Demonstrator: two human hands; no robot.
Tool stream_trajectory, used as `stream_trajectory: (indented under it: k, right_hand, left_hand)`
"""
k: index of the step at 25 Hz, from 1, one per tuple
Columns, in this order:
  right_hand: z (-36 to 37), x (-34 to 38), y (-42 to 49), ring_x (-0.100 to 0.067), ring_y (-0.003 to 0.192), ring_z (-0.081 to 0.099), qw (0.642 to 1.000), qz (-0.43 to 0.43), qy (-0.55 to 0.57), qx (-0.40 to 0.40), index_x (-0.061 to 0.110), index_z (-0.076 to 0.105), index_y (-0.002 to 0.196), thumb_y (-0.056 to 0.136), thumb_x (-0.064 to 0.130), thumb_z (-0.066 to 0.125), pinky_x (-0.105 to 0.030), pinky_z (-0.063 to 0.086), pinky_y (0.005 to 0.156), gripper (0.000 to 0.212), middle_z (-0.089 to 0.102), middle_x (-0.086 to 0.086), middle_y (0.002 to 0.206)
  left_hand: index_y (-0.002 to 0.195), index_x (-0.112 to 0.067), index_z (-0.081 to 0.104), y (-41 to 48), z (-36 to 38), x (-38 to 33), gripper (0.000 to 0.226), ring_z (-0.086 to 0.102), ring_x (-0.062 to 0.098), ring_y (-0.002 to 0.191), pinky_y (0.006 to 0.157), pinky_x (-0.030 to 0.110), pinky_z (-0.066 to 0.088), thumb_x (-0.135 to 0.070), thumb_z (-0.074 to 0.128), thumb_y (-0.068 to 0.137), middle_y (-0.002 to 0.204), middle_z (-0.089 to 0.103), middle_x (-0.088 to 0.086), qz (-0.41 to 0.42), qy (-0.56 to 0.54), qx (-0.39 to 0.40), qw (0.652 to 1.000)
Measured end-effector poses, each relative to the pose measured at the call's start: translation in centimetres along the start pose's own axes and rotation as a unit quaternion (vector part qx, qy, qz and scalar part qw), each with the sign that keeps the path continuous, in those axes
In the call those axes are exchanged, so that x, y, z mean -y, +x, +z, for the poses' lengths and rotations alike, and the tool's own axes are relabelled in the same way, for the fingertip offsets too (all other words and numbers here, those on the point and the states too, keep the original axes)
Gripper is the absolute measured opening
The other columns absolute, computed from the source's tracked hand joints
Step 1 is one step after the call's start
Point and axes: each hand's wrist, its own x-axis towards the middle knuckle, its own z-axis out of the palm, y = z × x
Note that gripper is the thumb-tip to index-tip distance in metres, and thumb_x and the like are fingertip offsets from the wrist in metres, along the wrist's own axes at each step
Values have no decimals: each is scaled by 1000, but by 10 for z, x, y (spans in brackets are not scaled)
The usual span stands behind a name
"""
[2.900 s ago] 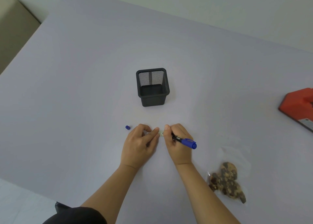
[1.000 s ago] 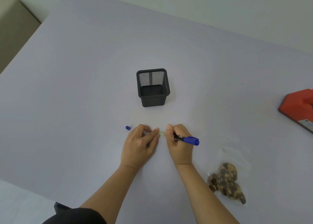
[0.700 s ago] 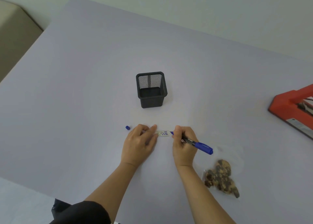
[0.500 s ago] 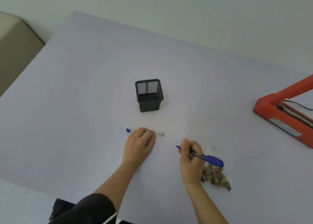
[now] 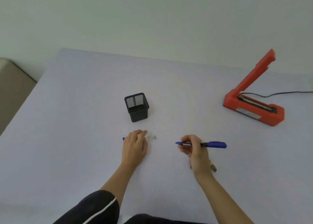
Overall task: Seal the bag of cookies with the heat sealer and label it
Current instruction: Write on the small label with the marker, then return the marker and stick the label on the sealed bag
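Head view: the small label (image 5: pixel 153 137) carries dark writing too blurred to read. It lies on the pale lilac table (image 5: pixel 84 122), just beside the left hand (image 5: pixel 135 145), whose fingers rest loosely bent. The right hand (image 5: pixel 194 149) pinches a blue pen (image 5: pixel 215 144). The cookie bag (image 5: pixel 213 167) peeks out behind that wrist. The red heat sealer (image 5: pixel 254 108) stands at the far right, arm raised, before a pale wall.
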Motion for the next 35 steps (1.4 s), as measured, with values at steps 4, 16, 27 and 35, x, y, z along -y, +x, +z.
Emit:
stream_trajectory:
  k: [4, 16, 27, 35]
  right_hand:
    - [4, 20, -10, -4, 61, 63, 1000, 1, 3, 1, 12, 59, 79, 99, 16, 39, -16, 53, 60, 29, 62, -5, 77]
    - [3, 31, -23, -4, 60, 66, 997, 21, 57, -38, 9, 57, 73, 90, 17, 61, -12, 52, 59, 18, 64, 1, 63]
    - [10, 49, -28, -4, 60, 66, 996, 8, 86, -29, 13, 49, 77, 86, 17, 65, -13, 53, 59, 19, 63, 0, 69]
    - [18, 54, -31, -5, 60, 65, 993, 26, 117, 17, 11, 54, 73, 86, 14, 64, -13, 53, 61, 17, 62, 3, 67]
  left_hand:
    - [120, -16, 55, 20, -37, 1, 39, 57, 37, 92, 69, 43, 49, -16, 62, 81, 127, 51, 18, -135, 146, 72, 977]
    - [95, -6, 67, 19, -56, -18, 15, 59, 20, 84, 74, 25, 47, -5, 53, 90, 93, 66, 6, -314, -155, 148, 925]
    - [89, -10, 69, 29, -127, -96, 11, 67, 11, 76, 76, 22, 54, -6, 59, 89, 82, 72, 4, -317, -537, 198, 756]
    - [88, -9, 69, 30, -139, -103, 8, 64, 9, 63, 64, 18, 52, -14, 63, 87, 71, 71, 2, -291, -512, 184, 787]
